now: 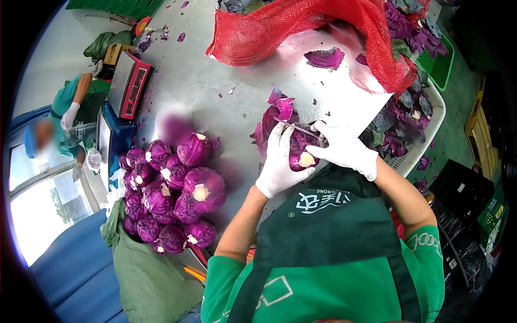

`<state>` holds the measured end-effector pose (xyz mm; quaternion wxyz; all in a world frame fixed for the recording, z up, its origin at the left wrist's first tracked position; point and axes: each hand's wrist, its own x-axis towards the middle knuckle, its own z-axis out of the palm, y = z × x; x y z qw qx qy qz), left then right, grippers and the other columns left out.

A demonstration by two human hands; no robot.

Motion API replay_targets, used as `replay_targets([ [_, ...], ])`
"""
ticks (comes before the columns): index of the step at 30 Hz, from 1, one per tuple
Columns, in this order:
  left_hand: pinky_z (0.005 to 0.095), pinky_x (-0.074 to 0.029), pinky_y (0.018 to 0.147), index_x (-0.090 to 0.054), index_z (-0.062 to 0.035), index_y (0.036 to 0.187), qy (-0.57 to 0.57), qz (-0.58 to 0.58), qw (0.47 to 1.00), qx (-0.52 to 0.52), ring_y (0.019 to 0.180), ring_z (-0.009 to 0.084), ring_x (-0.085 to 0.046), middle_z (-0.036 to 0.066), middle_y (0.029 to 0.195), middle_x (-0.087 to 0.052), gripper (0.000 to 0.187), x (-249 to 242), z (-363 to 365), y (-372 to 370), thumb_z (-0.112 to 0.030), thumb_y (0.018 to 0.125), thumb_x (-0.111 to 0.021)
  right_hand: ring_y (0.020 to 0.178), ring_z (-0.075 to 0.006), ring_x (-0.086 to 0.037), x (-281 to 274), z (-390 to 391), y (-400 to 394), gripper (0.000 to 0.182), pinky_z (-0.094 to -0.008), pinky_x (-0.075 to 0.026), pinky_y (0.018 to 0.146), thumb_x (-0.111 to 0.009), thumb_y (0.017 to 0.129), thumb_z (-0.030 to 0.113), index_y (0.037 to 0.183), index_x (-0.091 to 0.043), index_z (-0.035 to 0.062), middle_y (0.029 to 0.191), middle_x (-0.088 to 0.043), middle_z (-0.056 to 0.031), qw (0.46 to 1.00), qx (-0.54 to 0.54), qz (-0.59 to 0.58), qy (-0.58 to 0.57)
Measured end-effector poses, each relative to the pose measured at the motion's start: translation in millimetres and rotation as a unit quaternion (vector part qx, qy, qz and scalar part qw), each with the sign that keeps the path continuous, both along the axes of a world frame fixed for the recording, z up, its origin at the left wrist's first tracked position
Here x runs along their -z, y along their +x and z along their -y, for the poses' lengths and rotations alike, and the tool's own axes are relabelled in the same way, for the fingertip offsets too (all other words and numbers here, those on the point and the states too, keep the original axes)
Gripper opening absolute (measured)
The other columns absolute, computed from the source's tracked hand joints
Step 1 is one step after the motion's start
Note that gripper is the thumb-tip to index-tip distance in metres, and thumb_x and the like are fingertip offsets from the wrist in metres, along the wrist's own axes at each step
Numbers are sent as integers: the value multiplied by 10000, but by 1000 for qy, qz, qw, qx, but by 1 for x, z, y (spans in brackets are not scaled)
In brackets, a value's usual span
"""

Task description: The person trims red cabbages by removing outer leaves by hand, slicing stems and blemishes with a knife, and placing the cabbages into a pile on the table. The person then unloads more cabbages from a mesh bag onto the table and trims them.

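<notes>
A red cabbage [301,146] with a pale cut stem lies between my two white-gloved hands, close to my apron. My left hand [281,160] wraps round its left side, fingers pointing up. On the right, my right hand [344,149] holds a thin knife [301,128], its blade lying across the top of the cabbage; the handle is mostly hidden in the glove. Loose purple leaves [281,107] lie on the metal table just beyond the cabbage. To the left sits a pile of red cabbages [161,196], several with pale stems showing.
Red mesh [253,40] stretches across the table's far side. At right stands a white basket [437,116] of leaves; beyond is a green crate [439,67]. A red scale [129,86] and a co-worker [64,110] are at left. A green sack [145,285] hangs below the pile.
</notes>
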<state>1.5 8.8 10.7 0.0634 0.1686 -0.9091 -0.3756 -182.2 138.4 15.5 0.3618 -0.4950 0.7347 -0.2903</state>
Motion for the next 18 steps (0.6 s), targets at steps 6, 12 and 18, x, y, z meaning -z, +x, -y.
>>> replay_targets([
  [6, 502, -254, 1185, -281, 15, 1495, -15, -20, 999, 46, 1441, 440, -265, 279, 1499, -297, 1085, 6, 3, 2, -323, 654, -879, 779, -377, -654, -5, -6, 1, 419, -465, -516, 720, -637, 902, 324, 1141, -544, -8, 821, -648, -217, 999, -25, 16, 11],
  [12, 508, -258, 1185, -307, 15, 1480, -33, 15, 998, 50, 1435, 447, -269, 269, 1504, -298, 1067, -3, 1, -4, -304, 633, -873, 762, -393, -651, -8, -3, 12, 235, -468, -514, 741, -594, 883, 202, 980, -570, -12, 807, -631, -223, 997, -8, -75, 7],
  [18, 499, -271, 1184, -332, -1, 1465, -37, -33, 997, 66, 1430, 441, -287, 265, 1510, -290, 1039, -1, 0, -3, -257, 618, -877, 746, -262, -631, 26, 0, -19, 323, -353, -518, 712, -633, 894, 258, 1078, -617, -7, 833, -639, -177, 995, 100, 23, -9],
])
